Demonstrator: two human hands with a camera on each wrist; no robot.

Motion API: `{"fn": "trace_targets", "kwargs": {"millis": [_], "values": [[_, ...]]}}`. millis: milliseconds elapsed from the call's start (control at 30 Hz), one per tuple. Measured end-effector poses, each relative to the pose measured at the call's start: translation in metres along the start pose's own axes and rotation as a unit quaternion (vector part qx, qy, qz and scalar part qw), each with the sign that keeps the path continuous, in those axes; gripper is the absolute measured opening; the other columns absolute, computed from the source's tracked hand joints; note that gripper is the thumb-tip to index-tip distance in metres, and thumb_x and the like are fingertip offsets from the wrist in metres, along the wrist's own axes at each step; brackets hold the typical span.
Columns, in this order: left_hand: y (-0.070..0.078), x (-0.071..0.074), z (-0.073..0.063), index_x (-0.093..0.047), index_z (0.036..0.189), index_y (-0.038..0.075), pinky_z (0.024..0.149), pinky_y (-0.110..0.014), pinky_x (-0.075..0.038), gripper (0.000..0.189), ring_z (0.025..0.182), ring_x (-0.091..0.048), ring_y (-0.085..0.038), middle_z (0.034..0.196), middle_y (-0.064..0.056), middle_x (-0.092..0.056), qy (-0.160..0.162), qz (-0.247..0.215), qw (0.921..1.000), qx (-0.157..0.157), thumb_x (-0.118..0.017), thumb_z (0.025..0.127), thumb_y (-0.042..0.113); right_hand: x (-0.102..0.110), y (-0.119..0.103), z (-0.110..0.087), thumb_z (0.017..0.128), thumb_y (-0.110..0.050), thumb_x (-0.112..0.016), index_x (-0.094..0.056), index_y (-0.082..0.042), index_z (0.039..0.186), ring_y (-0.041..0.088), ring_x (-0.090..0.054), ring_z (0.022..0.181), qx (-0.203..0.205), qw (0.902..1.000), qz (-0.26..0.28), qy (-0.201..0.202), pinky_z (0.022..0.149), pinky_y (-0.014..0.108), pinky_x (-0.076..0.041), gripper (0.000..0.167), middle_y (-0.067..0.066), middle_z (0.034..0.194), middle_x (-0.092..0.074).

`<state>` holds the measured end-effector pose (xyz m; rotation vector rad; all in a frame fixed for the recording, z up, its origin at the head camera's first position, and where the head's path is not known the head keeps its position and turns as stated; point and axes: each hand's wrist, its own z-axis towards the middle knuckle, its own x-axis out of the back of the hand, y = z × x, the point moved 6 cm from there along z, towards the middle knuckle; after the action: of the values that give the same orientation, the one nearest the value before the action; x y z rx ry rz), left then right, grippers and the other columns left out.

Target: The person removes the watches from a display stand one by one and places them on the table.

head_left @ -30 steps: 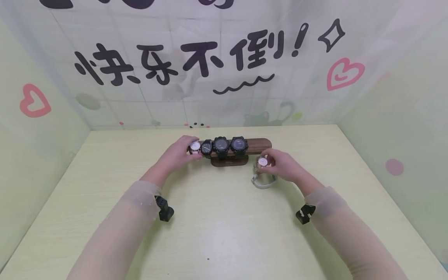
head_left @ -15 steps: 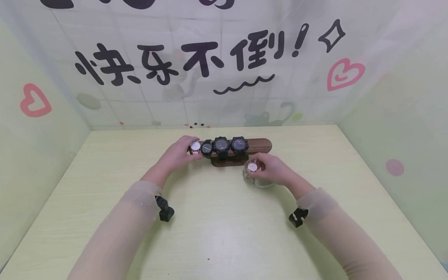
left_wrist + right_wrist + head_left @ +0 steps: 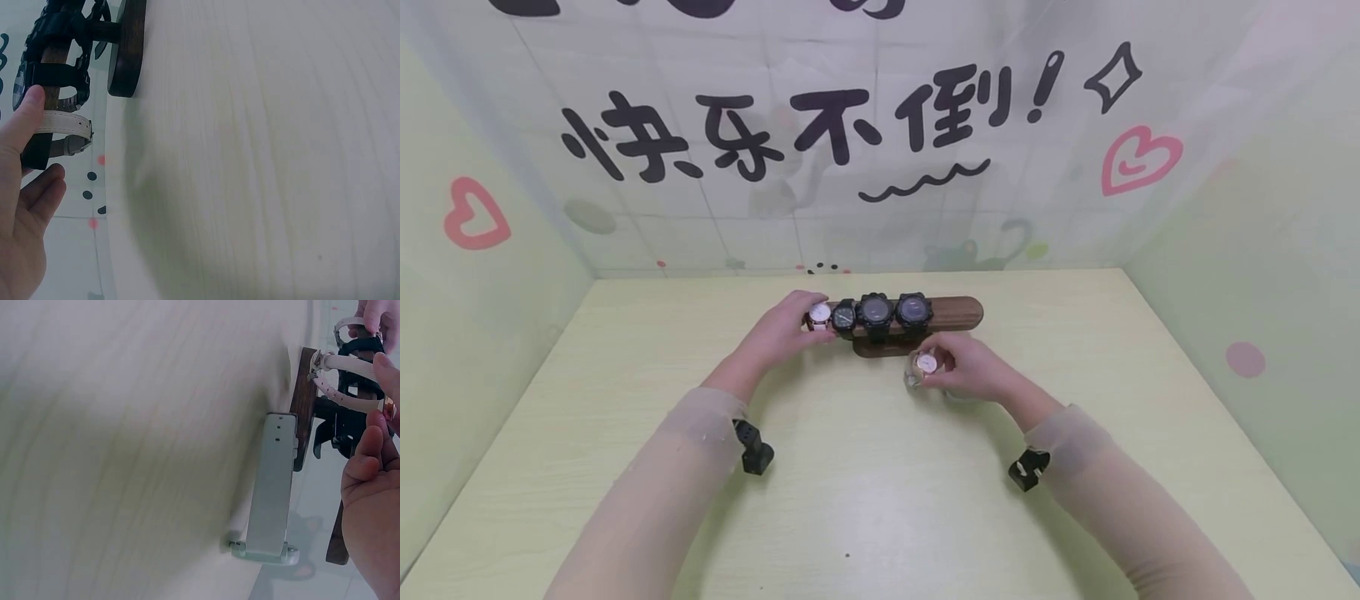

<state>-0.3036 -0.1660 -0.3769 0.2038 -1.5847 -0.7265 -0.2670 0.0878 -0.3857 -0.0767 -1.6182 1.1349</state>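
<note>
My left hand [image 3: 786,327] grips the left end of a dark wooden watch stand [image 3: 957,313], its thumb beside a white-strapped wristwatch [image 3: 820,314] there. In the left wrist view, that watch's white strap [image 3: 69,125] loops round the bar, with the fingertips past the bar's end. My right hand [image 3: 973,367] pinches a wristwatch with a pale round dial [image 3: 927,363] in front of the stand. Its buckled, pale pinkish strap [image 3: 344,394] hangs as a loop in the right wrist view. A pale grey band [image 3: 270,487] stands on the table below the right hand, mostly hidden in the head view.
A square black watch [image 3: 844,316] and two chunky black watches, one left [image 3: 876,309] and one right [image 3: 914,308], sit along the bar. The stand's foot [image 3: 876,347] rests on the pale wooden table [image 3: 820,500]. A printed wall sheet [image 3: 715,225] rises behind.
My right hand has moved left and slightly toward me with the pinched wristwatch, bringing it before the stand's foot. The left hand and the stand have stayed in place.
</note>
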Motion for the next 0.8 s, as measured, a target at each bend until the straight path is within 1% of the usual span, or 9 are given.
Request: {"fn": "trace_targets", "kwargs": {"millis": [133,300,500,633,800], "values": [[0.000,-0.001,0.001,-0.040,0.139,0.002,0.104,-0.049,-0.032,0.070,0.124,-0.041,-0.034,0.140,-0.017,-0.040,0.002,0.004,1.0000,-0.002,-0.071,0.083,0.030,-0.004,-0.002,0.001,0.076,-0.014,-0.078,-0.060,-0.004,0.111,0.015,-0.051,0.074,0.003,0.9998,0.021,-0.001,0.064,0.025,-0.048,0.040,0.001,0.085,-0.056],[0.001,0.000,0.001,-0.040,0.139,0.002,0.105,-0.049,-0.032,0.070,0.125,-0.041,-0.034,0.140,-0.017,-0.040,0.001,0.009,1.0000,0.001,-0.071,0.083,0.031,-0.010,-0.001,0.001,0.076,-0.015,-0.079,-0.060,-0.006,0.112,0.014,-0.051,0.076,-0.012,0.9993,0.036,-0.008,0.066,0.026,-0.049,0.042,0.002,0.087,-0.056],[0.003,0.000,0.001,-0.039,0.139,0.002,0.104,-0.049,-0.033,0.070,0.124,-0.041,-0.035,0.140,-0.018,-0.040,-0.002,0.009,1.0000,0.003,-0.071,0.083,0.031,-0.016,0.000,0.000,0.075,-0.016,-0.079,-0.060,-0.008,0.112,0.015,-0.051,0.076,-0.023,0.9992,0.028,-0.013,0.066,0.026,-0.048,0.042,0.002,0.086,-0.056],[0.002,0.000,0.001,-0.040,0.139,0.003,0.102,-0.049,-0.035,0.070,0.122,-0.043,-0.034,0.139,-0.017,-0.040,0.002,0.008,1.0000,0.003,-0.071,0.083,0.031,-0.019,0.001,-0.001,0.075,-0.015,-0.078,-0.061,-0.009,0.113,0.014,-0.051,0.076,-0.024,0.9994,0.014,-0.021,0.066,0.025,-0.048,0.042,0.001,0.085,-0.055],[0.001,-0.001,0.001,-0.040,0.139,0.003,0.102,-0.049,-0.035,0.070,0.123,-0.042,-0.035,0.140,-0.018,-0.040,0.004,0.009,0.9999,0.003,-0.071,0.083,0.030,-0.022,0.005,-0.003,0.076,-0.015,-0.078,-0.061,-0.009,0.113,0.013,-0.052,0.077,-0.025,0.9993,0.001,-0.026,0.068,0.025,-0.048,0.042,-0.001,0.087,-0.056]]}}
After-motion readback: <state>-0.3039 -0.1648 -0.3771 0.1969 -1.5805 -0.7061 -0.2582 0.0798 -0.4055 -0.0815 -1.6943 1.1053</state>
